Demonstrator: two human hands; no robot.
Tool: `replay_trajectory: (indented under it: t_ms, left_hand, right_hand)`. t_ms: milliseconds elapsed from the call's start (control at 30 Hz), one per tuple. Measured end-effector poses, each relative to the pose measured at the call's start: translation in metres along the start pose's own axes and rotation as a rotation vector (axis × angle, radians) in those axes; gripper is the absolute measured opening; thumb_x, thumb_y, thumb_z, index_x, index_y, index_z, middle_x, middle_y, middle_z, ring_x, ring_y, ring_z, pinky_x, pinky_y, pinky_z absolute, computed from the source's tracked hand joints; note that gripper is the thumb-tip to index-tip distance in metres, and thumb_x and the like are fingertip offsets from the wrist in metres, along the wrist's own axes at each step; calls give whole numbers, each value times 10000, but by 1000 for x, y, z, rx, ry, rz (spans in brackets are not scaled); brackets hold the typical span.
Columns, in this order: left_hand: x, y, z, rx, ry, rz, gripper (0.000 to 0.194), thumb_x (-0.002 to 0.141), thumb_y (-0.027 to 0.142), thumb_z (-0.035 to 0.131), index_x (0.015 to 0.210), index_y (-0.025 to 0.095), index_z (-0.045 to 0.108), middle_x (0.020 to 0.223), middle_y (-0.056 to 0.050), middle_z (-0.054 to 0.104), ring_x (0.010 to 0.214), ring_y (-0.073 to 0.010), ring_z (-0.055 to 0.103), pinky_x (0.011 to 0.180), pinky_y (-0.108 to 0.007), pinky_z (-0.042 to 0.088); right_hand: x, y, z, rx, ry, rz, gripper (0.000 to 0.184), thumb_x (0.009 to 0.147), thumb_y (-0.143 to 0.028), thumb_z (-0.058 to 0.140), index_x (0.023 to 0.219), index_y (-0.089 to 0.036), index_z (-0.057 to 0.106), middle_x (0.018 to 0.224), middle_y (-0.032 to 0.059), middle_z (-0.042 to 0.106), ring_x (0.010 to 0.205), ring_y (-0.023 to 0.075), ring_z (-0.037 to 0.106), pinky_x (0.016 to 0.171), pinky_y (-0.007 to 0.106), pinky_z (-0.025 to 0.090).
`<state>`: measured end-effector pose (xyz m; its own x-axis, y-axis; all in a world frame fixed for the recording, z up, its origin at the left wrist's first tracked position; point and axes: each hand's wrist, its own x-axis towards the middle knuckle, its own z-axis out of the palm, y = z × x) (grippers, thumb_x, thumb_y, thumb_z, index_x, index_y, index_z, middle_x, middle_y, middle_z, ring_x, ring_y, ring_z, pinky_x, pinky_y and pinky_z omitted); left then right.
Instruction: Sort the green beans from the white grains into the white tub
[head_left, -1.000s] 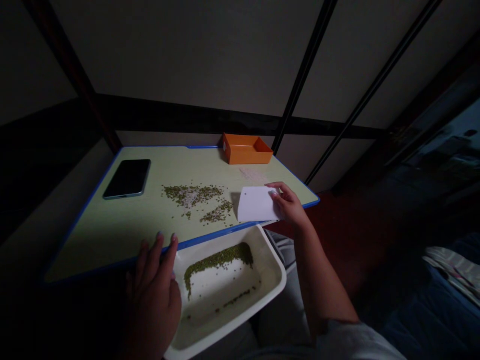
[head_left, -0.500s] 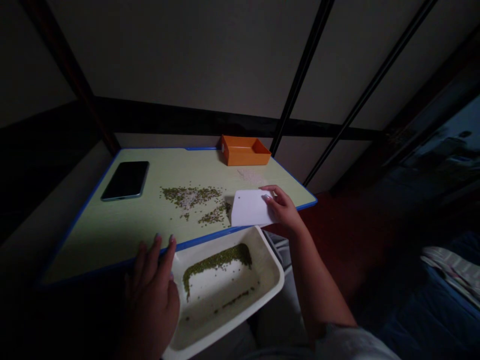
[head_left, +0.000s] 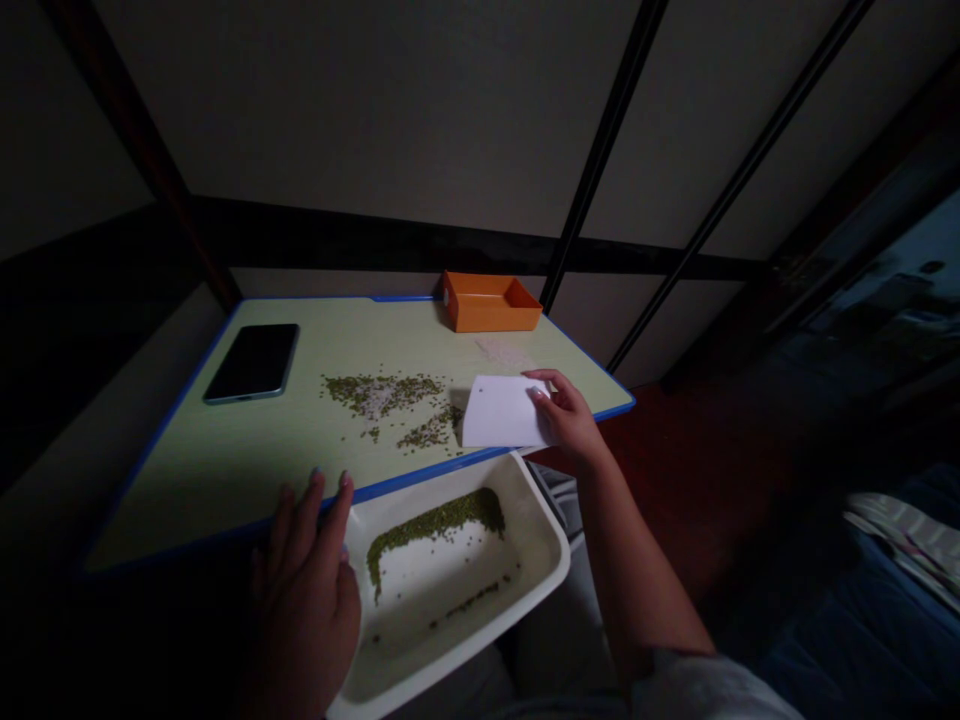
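Note:
My right hand [head_left: 568,417] grips a white flat scraper card [head_left: 501,412], standing on edge on the pale green table [head_left: 247,440] right beside the scattered green beans [head_left: 390,398]. My left hand [head_left: 309,580] holds the left rim of a white tray [head_left: 525,592], fingers stretched up against the table's blue front edge. The tray sits just below that edge and holds a heap of green beans [head_left: 435,522] along its far side.
A black phone [head_left: 253,362] lies at the table's left. An orange box [head_left: 489,301] stands at the far edge, with a small patch of white grains [head_left: 504,351] in front of it. Dark wall bars rise behind.
The scraper card and my right hand slid left toward the scattered beans, now touching their right edge. My left hand and the tray have hardly moved.

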<state>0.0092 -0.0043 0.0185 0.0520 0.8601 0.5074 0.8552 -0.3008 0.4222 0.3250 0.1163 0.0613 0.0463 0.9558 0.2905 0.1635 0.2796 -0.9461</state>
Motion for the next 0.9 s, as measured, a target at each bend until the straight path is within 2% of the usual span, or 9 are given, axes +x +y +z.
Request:
replay_trajectory:
  t_ms: [200, 467, 733, 900]
  left_hand:
    - [0, 1, 0, 5, 4, 5, 699, 909, 114, 353, 1557, 329, 201, 1595, -79, 283, 1472, -340, 184, 1128, -623, 249]
    - [1, -1, 0, 20, -6, 15, 685, 927, 116, 339, 1559, 329, 178, 1589, -96, 285, 1475, -339, 176, 1126, -627, 251]
    - [1, 0, 1, 32, 39, 57, 666, 949, 105, 312, 1554, 335, 159, 1573, -125, 306, 1476, -341, 172, 1112, -627, 271]
    - [0, -1, 1, 47, 19, 48, 660, 947, 121, 322, 1553, 332, 166, 1566, -124, 318, 1469, -349, 193, 1108, -622, 284]
  right_hand:
    - [-3, -5, 5, 11, -12, 21, 343, 819, -448, 657, 1086, -240, 604, 748, -9, 520, 560, 107, 405, 479, 222, 277]
    - [0, -5, 12, -66, -35, 26, 353, 828, -452, 643, 1109, -239, 615, 674, -21, 476, 536, 107, 351, 467, 224, 236]
    - [2, -6, 19, -101, 95, 62, 354, 806, -422, 635, 1098, -221, 616, 628, -38, 447, 529, 108, 368, 454, 214, 244]
    - [2, -7, 17, -63, 115, 59, 359, 779, -418, 655, 1073, -214, 620, 664, -29, 472, 545, 105, 378, 465, 214, 260]
